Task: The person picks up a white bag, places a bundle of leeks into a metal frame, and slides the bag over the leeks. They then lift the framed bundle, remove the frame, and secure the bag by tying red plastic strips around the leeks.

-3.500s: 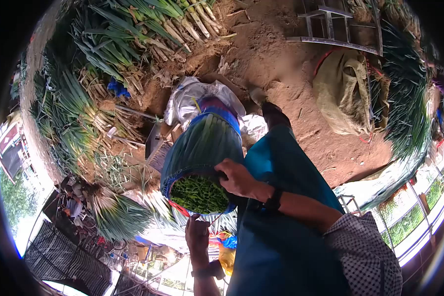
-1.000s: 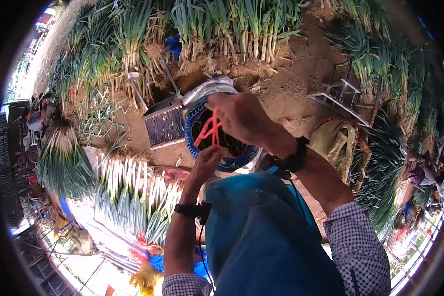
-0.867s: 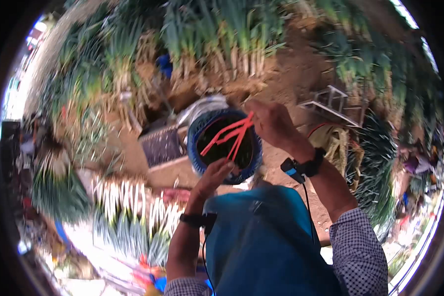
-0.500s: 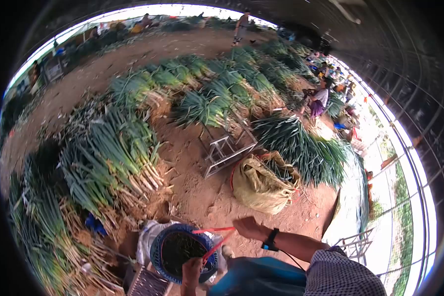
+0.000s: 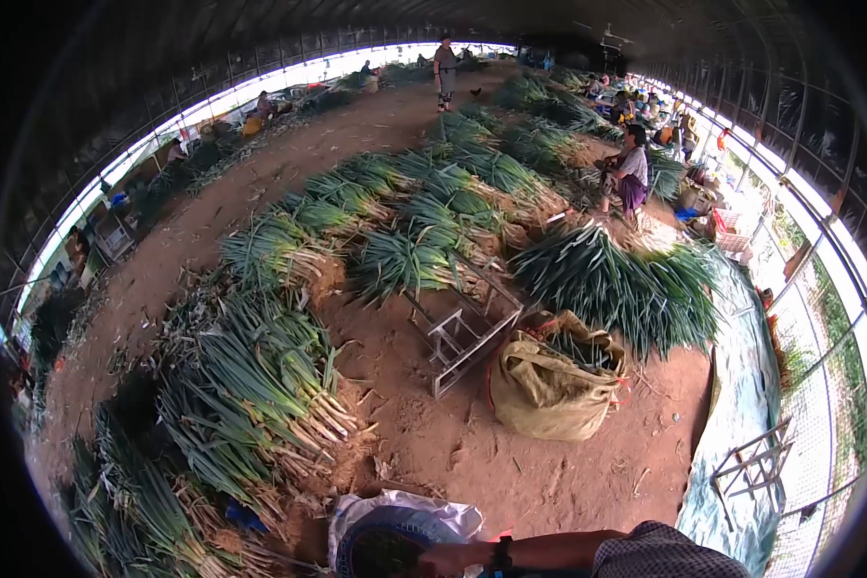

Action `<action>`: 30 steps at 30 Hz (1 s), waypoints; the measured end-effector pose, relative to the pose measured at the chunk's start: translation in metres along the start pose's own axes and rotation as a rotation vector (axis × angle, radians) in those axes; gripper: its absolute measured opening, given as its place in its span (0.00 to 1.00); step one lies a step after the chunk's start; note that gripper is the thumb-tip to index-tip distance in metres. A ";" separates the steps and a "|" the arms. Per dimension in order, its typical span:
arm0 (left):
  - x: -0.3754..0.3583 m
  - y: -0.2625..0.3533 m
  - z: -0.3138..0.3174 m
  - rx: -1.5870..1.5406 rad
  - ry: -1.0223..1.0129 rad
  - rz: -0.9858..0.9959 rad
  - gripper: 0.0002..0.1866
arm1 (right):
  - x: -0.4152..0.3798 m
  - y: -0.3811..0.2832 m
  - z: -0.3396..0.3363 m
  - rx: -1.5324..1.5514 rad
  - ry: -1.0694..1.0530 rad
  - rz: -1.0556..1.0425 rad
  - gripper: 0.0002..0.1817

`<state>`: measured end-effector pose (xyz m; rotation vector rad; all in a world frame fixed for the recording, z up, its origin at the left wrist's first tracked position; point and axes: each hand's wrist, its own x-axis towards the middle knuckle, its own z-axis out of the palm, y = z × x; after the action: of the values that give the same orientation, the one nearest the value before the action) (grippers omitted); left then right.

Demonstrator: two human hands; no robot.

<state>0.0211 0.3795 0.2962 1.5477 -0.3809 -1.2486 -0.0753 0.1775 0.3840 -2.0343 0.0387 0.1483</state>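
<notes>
My right hand [image 5: 453, 558] is at the bottom edge, over the right side of a round blue tub [image 5: 392, 521]. Its fingers are dim and partly cut off, so their grip does not show clearly. A dark band [image 5: 502, 553] is on that wrist. A bit of red strap [image 5: 501, 534] shows just above the forearm, but whether my hand holds it I cannot see. The tub's inside is dark, and a white sack [image 5: 462, 517] surrounds its rim. My left hand is out of view.
Bundled green leeks [image 5: 250, 385] lie in heaps at left, with more bundles [image 5: 405, 255] behind. A metal stool frame [image 5: 472, 337] lies near a tan sack [image 5: 556, 390]. A person [image 5: 632, 171] sits behind a leek pile [image 5: 612, 284]; another [image 5: 445, 72] stands farther back. Right is a pale tarp [image 5: 732, 405].
The view has tilted up, so the tub and my right hand sit lower. My left hand has left view. The red strap, earlier stretched between both hands, is now mostly hidden.
</notes>
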 end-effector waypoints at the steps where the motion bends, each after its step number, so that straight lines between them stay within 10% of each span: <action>1: -0.001 -0.011 0.001 -0.058 0.000 -0.015 0.17 | -0.003 0.004 0.001 -0.056 0.002 -0.001 0.23; 4: 0.033 -0.144 -0.054 -0.188 -0.357 0.066 0.28 | -0.010 0.013 -0.003 -0.295 0.007 -0.146 0.19; 6: 0.016 -0.053 -0.022 0.043 -0.062 -0.028 0.21 | -0.011 0.020 -0.011 -0.485 0.012 -0.332 0.11; 9: 0.003 0.031 0.003 0.521 -0.047 -0.010 0.12 | 0.022 0.044 -0.013 -0.543 -0.266 0.142 0.24; 11: -0.001 0.057 0.014 1.376 -0.214 0.231 0.09 | 0.018 0.009 -0.028 0.084 0.061 0.301 0.16; 13: -0.001 0.007 0.000 0.590 0.037 0.421 0.12 | 0.037 0.035 0.019 -0.030 0.174 0.121 0.18; 15: -0.006 0.003 0.013 -0.605 0.041 -0.042 0.14 | 0.042 0.001 0.039 0.986 0.200 0.476 0.15; 16: -0.014 0.012 0.017 -0.737 0.007 0.028 0.17 | 0.044 -0.009 0.051 0.957 0.326 0.486 0.12; 21: -0.056 0.045 0.011 0.011 0.118 0.376 0.23 | 0.038 -0.035 0.055 1.041 0.552 0.460 0.14; 25: -0.113 -0.021 -0.046 -0.494 0.256 0.062 0.22 | 0.012 -0.052 0.058 1.069 0.574 0.551 0.13; 30: -0.191 -0.102 -0.130 -0.128 0.786 -0.175 0.16 | 0.020 -0.093 0.057 0.718 0.553 0.692 0.12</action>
<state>0.0189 0.6318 0.2923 1.8415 0.3408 -0.6817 -0.0522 0.2714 0.4383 -1.2187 1.0009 -0.0098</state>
